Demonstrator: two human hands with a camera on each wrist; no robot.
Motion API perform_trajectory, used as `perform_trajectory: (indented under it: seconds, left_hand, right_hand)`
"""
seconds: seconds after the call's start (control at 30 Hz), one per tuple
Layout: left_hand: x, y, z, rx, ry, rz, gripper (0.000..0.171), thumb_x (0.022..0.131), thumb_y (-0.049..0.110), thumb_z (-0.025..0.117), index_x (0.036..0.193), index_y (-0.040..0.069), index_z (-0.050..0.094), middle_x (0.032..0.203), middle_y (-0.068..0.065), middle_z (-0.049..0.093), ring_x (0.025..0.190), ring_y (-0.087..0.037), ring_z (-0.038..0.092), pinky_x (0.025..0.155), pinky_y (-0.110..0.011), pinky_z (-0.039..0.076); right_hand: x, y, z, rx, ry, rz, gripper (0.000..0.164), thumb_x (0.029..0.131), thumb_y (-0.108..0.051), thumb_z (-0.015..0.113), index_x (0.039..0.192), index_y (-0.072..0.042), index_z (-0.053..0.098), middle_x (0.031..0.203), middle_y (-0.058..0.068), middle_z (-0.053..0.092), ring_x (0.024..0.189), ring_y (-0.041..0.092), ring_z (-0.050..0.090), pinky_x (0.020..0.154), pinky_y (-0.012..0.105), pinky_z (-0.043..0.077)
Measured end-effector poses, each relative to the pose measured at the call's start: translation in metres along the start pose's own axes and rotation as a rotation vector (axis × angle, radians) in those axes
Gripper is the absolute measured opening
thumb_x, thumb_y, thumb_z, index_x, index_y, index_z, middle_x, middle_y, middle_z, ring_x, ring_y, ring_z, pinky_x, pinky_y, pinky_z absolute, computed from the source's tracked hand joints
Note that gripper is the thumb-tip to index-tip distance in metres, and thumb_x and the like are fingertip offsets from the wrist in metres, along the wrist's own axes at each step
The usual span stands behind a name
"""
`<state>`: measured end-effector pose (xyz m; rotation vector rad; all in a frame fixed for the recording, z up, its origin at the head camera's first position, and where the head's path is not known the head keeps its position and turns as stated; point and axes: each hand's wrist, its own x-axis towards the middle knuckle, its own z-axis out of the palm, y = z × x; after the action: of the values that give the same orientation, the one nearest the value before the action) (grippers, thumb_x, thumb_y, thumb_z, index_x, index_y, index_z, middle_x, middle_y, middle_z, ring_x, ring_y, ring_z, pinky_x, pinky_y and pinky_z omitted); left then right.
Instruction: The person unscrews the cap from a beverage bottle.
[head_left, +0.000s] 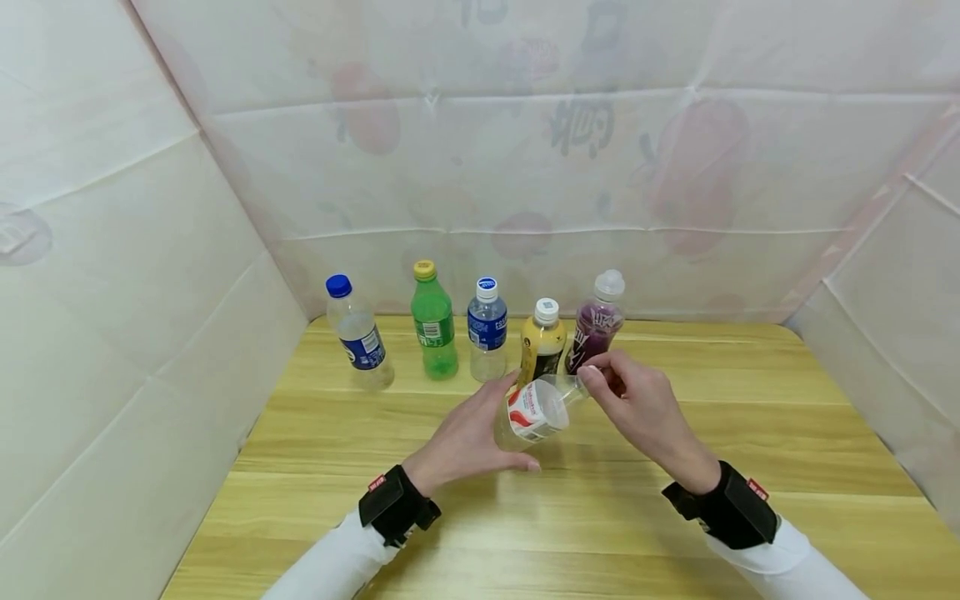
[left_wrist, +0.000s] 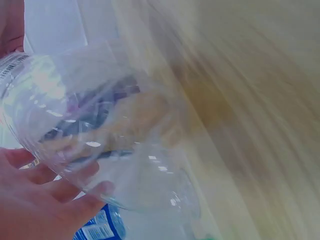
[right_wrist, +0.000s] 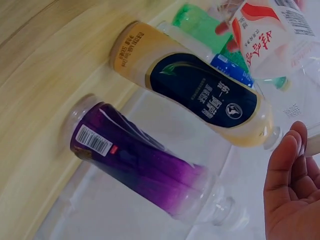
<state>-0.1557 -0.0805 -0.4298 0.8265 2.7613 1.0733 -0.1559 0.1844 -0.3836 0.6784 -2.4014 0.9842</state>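
Note:
A clear plastic bottle with a red and white label (head_left: 528, 412) is tilted above the table, its neck to the upper right. My left hand (head_left: 472, 433) holds the bottle around its body; in the left wrist view the fingers (left_wrist: 75, 192) lie along the clear wall. At the neck, my right hand (head_left: 637, 404) pinches the white cap (right_wrist: 313, 145) between thumb and fingers. Whether the cap is loose on the neck cannot be seen. Just behind the hands stand a yellow bottle with a dark label (head_left: 543, 337) and a purple bottle (head_left: 596, 325).
Farther left in the same row stand a blue-capped clear bottle (head_left: 365, 348), a green bottle with a yellow cap (head_left: 433, 329) and a white-capped bottle with a blue label (head_left: 487, 325). Pale sheeting (head_left: 465, 167) rises behind the wooden table (head_left: 300, 517) and along its sides.

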Motion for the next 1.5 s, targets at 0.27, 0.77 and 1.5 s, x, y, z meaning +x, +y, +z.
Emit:
perform_trajectory:
  seconds: [0.27, 0.77, 1.5]
  left_hand:
    - [0.01, 0.007, 0.004, -0.049, 0.038, -0.005, 0.119, 0.073, 0.06, 0.089, 0.164, 0.016, 0.025, 0.158, -0.005, 0.044, 0.131, -0.022, 0.055, 0.104, -0.047, 0.051]
    - [0.012, 0.006, 0.009, -0.112, 0.028, -0.039, 0.091, 0.079, 0.053, 0.087, 0.15, 0.016, 0.044, 0.127, 0.0, 0.062, 0.103, -0.012, 0.062, 0.084, -0.031, 0.055]
    - [0.01, 0.008, 0.015, -0.192, 0.001, -0.041, 0.08, 0.081, 0.053, 0.086, 0.142, 0.017, 0.05, 0.116, 0.003, 0.066, 0.096, -0.009, 0.063, 0.076, -0.026, 0.055]
  right_hand:
    - [0.001, -0.006, 0.003, 0.025, -0.038, -0.022, 0.009, 0.099, -0.013, 0.07, 0.106, -0.008, 0.069, 0.079, -0.009, 0.063, 0.066, 0.004, 0.055, 0.057, 0.024, 0.047]
    - [-0.002, -0.008, 0.004, -0.114, -0.052, -0.045, 0.044, 0.11, -0.035, 0.051, 0.134, 0.0, 0.061, 0.097, 0.007, 0.075, 0.08, 0.019, 0.07, 0.064, 0.037, 0.055]
    - [-0.005, -0.005, 0.009, -0.169, 0.03, -0.175, 0.037, 0.11, -0.034, 0.053, 0.116, -0.005, 0.074, 0.082, -0.002, 0.063, 0.065, 0.006, 0.049, 0.054, 0.024, 0.041]
